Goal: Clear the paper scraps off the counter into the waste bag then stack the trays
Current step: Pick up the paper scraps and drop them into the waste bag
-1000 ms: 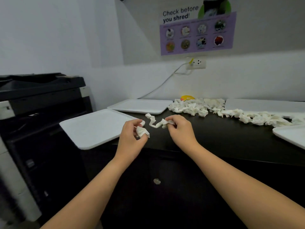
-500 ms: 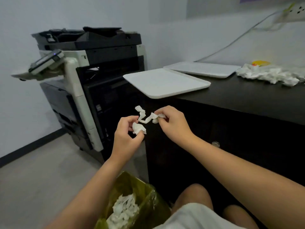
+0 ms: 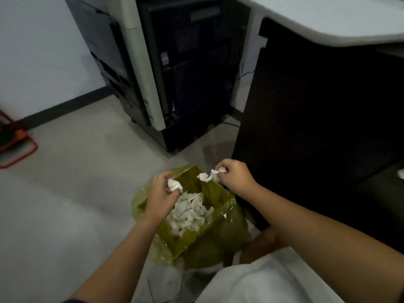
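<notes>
We see a pale grey floor [image 3: 65, 193] meeting a white wall [image 3: 39, 51] along a dark baseboard [image 3: 65, 106] at far left. A large office copier [image 3: 170, 73] stands beside a dark cabinet [image 3: 317, 106], right. An orange metal frame [image 3: 15, 147] sits at the left edge.

i count two hands, left hand [image 3: 160, 196] and right hand [image 3: 236, 177], each pinching one paper scrap [image 3: 174, 185] [image 3: 209, 175], one waste bag [image 3: 215, 241], one tray [image 3: 332, 18], one copier [image 3: 166, 68].

No text can be read anywhere (copier [image 3: 175, 62] labels blurred).
</notes>
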Demonstrator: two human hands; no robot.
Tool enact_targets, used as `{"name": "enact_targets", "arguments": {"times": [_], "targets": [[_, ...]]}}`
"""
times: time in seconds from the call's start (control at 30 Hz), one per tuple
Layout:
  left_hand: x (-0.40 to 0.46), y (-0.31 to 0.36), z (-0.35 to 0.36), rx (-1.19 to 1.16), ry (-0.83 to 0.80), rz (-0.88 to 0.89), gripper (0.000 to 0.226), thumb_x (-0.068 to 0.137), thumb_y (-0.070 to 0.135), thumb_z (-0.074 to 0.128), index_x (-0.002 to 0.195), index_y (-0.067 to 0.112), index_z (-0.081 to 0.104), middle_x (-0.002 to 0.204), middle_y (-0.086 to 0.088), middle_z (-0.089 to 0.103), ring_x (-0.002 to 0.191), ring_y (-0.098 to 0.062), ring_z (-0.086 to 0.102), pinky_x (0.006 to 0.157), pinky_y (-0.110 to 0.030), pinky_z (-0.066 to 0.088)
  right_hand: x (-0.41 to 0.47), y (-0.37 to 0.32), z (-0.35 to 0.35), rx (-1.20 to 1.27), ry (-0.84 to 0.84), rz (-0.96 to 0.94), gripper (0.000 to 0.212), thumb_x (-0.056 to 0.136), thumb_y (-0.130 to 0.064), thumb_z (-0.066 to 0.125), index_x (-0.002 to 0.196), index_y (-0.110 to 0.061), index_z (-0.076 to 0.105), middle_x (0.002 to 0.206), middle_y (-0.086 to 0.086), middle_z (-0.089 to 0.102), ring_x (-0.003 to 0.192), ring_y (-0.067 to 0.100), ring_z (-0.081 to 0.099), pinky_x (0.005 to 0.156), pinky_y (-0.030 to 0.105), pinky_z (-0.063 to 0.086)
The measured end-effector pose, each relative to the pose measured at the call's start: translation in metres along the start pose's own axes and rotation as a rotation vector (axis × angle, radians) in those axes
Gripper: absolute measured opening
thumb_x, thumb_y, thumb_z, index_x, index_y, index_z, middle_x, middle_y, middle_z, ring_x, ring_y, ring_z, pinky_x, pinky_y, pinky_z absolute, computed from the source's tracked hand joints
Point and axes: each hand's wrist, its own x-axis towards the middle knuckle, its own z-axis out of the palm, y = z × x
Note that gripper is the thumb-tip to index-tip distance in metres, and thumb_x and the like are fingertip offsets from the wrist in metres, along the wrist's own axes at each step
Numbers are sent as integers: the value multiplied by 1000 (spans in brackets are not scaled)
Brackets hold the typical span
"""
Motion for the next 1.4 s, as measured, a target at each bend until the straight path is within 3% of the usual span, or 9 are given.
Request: {"name": "enact_targets", "arguments": {"times": [0.17, 0.3, 0.43, 0.53, 0.7, 0.9, 1.1, 1.23, 1.4], "targets": [[10, -33, 10, -13, -61, -127, 51, 82, 10, 67, 128, 21, 48, 124, 5, 53, 111, -14, 55, 96, -31, 46, 25, 8, 32, -26, -108, 96, 25, 86, 1, 51, 105, -7, 64, 108, 11, 63, 101, 24, 60, 71, 23, 41], [15, -42, 15, 59, -88, -119, 52, 82, 8, 67, 130, 16, 49, 129, 0, 53, 118, -15, 51, 103, -36, 42, 33, 6, 39, -69, -233, 104, 48, 85, 9, 47, 128, -12, 54, 131, 7, 54, 120, 22, 52, 89, 24, 45], [17, -38, 15, 109, -76, -106, 48, 82, 5, 65, 128, 13, 51, 127, -3, 53, 119, -18, 49, 105, -37, 40, 37, 12, 35, -40, -223, 126, 58, 83, 16, 41, 130, -16, 52, 135, 6, 51, 116, 24, 55, 65, 19, 49], [17, -33, 15, 136, -74, -97, 48, 83, 4, 63, 128, 15, 52, 127, -3, 52, 119, -17, 49, 105, -39, 40, 37, 16, 30, -14, -197, 129, 49, 85, 10, 47, 125, -17, 57, 128, 4, 56, 117, 22, 54, 84, 28, 53], [11, -8, 12, 136, -50, -49, 41, 84, 3, 61, 123, 14, 55, 121, 1, 54, 116, -13, 49, 103, -36, 42, 26, 10, 13, 19, -159, 92, 40, 88, 5, 49, 122, -16, 58, 126, 4, 58, 118, 20, 54, 96, 30, 46], [2, 45, 4, 114, 3, 140, 27, 88, 5, 57, 115, 13, 59, 107, 6, 53, 103, -11, 54, 90, -33, 47, -3, -6, -29, 27, -94, -52, 37, 92, 1, 47, 126, -12, 56, 128, 6, 57, 120, 17, 52, 91, 20, 39], [-13, 135, -2, 43, 68, 486, 19, 88, 8, 61, 106, 14, 63, 95, 3, 57, 86, 4, 54, 74, -6, 41, -41, -28, -92, 47, 63, -203, 32, 93, -5, 49, 121, -17, 60, 123, 0, 59, 114, 11, 54, 89, 17, 41], [-32, 211, -2, 27, 106, 781, 18, 87, 5, 62, 104, 9, 64, 90, 1, 58, 80, -3, 56, 72, -9, 43, -76, -44, -146, 2, 227, -327, 30, 91, -6, 52, 115, -19, 64, 118, -2, 60, 101, 3, 54, 80, 9, 39], [-54, 307, 14, -64, 125, 1019, 16, 86, 4, 62, 101, 8, 64, 89, 2, 59, 77, -2, 55, 70, -11, 44, -132, -58, -224, -38, 468, -436, 28, 89, -6, 53, 112, -11, 66, 112, 4, 67, 108, 14, 59, 96, 21, 42]]}}
